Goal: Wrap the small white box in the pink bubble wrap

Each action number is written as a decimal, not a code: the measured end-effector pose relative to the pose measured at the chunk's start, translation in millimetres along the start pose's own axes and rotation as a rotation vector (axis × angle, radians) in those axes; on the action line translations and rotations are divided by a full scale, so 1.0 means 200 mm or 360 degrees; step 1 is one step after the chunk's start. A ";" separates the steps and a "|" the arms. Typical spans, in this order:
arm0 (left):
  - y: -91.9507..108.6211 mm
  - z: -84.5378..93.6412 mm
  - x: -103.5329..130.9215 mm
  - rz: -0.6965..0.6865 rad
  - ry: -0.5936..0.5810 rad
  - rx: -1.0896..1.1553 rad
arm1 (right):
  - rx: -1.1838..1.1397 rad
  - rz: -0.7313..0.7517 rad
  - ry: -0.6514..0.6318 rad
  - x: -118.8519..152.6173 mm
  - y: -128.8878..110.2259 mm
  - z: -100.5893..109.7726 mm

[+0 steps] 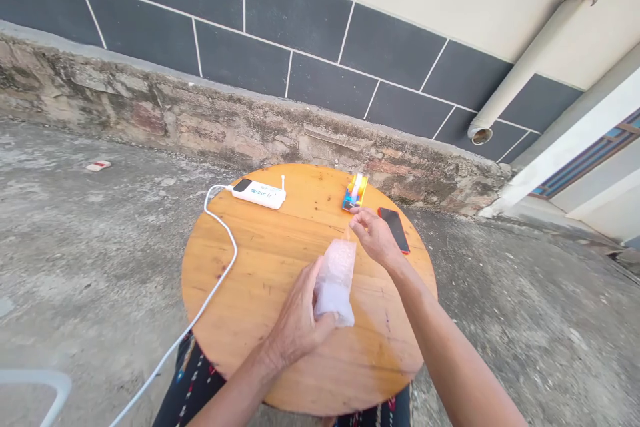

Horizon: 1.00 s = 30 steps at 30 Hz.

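Note:
My left hand (303,310) is wrapped round the lower left side of a whitish, translucent bubble-wrapped bundle (336,280), held above the round wooden table (240,307). Beyond the bundle's far end, my right hand (367,230) has its fingers pinched together; what is between them is too small to make out. Just past those fingers stands a yellow and blue tape dispenser (355,191) with a roll in it.
A white power bank (259,193) lies at the table's far left, its white cable (233,253) running off the left edge. A phone with a red edge (395,229) rests at the right. A stone-based wall (300,133) stands behind the table.

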<state>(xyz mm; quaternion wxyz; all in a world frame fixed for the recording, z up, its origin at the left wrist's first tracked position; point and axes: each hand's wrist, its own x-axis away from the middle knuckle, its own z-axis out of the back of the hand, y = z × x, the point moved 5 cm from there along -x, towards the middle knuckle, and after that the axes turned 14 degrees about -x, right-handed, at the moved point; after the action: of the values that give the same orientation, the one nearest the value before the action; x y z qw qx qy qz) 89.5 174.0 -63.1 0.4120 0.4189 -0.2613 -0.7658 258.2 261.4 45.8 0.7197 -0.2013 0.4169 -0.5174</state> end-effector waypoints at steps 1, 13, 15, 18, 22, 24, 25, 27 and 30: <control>0.01 0.00 0.00 -0.0022 -0.0004 0.0011 | 0.0002 -0.0001 0.0012 -0.02 0.01 0.00; 0.03 0.06 -0.01 0.0022 0.0019 -0.0025 | 0.0091 -0.0027 0.0199 -0.05 0.09 0.01; 0.03 0.07 -0.01 0.0045 0.0074 -0.0068 | 0.0101 -0.0023 0.0268 0.02 0.06 0.04; 0.03 0.07 -0.01 0.0042 0.0089 -0.0107 | 0.0103 -0.0020 0.0189 0.16 -0.02 0.05; 0.02 0.08 -0.02 0.0057 0.0121 -0.0109 | 0.0190 -0.0163 -0.0134 0.32 -0.11 -0.06; 0.01 0.10 -0.03 0.0114 0.0165 -0.0115 | 0.0354 -0.0196 -0.0201 0.37 -0.13 -0.11; 0.00 0.11 -0.03 0.0153 0.0191 -0.0124 | 0.0438 -0.0195 -0.0221 0.39 -0.12 -0.12; -0.02 0.13 -0.03 0.0247 0.0253 -0.0154 | 0.0550 -0.0205 -0.0229 0.42 -0.09 -0.13; -0.07 0.15 -0.03 0.0403 0.0356 -0.0210 | 0.0541 -0.0304 -0.0159 0.49 0.03 -0.08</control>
<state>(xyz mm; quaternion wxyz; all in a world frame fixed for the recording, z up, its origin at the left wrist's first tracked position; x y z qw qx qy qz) 59.6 187.6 -56.0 0.5581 0.4375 -0.2136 -0.6719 261.3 177.0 -5.8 0.7108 -0.1409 0.2663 -0.6356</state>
